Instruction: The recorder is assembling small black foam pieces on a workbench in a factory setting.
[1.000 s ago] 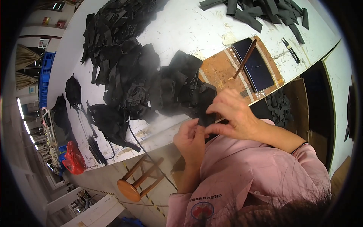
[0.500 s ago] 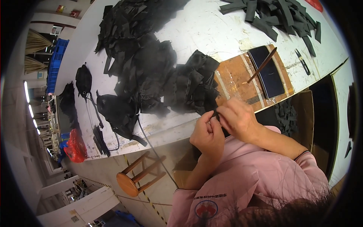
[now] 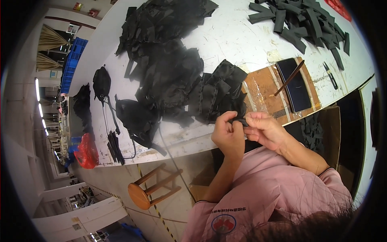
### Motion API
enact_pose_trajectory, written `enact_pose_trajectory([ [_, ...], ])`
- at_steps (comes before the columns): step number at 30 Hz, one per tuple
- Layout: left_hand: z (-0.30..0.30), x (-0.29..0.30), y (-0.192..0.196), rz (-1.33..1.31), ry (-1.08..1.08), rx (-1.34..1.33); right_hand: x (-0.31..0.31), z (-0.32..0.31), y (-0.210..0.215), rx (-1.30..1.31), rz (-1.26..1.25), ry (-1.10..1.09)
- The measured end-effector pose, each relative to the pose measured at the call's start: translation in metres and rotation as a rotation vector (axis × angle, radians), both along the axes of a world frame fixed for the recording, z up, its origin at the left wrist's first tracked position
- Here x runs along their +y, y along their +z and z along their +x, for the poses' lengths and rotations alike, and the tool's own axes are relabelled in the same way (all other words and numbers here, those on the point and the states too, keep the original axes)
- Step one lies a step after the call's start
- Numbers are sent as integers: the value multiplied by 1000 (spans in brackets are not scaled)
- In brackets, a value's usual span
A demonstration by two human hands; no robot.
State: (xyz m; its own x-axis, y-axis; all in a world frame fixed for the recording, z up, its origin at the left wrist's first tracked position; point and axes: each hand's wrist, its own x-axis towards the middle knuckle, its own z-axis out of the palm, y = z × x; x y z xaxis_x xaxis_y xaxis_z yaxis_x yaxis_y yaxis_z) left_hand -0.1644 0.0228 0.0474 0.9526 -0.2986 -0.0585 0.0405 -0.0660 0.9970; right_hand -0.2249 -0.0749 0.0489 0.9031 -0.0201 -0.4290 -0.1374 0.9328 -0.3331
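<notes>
Close to the table's front edge, my two hands meet over a small strip of black fabric point(image 3: 241, 121). My left hand point(image 3: 229, 136) has its fingers curled and thumb raised, pinching one end. The thumb and forefinger of my right hand point(image 3: 267, 130) press on the other end, with its remaining fingers tucked beneath. Most of the strip is hidden by the fingers. Just beyond the hands lies a large heap of black fabric pieces point(image 3: 165, 76). A taped brown board point(image 3: 258, 89) lies beside my right hand, with a thin brown stick point(image 3: 289, 78) rising from it.
A dark phone point(image 3: 297, 90) rests on the board. Right of it lies a slim black tool point(image 3: 330, 75); farther back is a pile of black fabric strips point(image 3: 310, 22). Black pouches point(image 3: 102, 82) and a red plastic bag point(image 3: 86, 151) are at left. A wooden stool point(image 3: 139, 196) stands below.
The whole scene has shifted rightward in the picture. My right hand has turned, its fingers now pointing left along the strip, and both hands still pinch it.
</notes>
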Motion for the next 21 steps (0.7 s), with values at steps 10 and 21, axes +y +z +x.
enact_pose_trajectory([
  [10,-2,4,42,-648,-733,732,-17,-17,6,-247,-240,-98],
  [21,-27,-33,53,-272,-335,-22,-44,-31,39,-248,-1447,-388],
])
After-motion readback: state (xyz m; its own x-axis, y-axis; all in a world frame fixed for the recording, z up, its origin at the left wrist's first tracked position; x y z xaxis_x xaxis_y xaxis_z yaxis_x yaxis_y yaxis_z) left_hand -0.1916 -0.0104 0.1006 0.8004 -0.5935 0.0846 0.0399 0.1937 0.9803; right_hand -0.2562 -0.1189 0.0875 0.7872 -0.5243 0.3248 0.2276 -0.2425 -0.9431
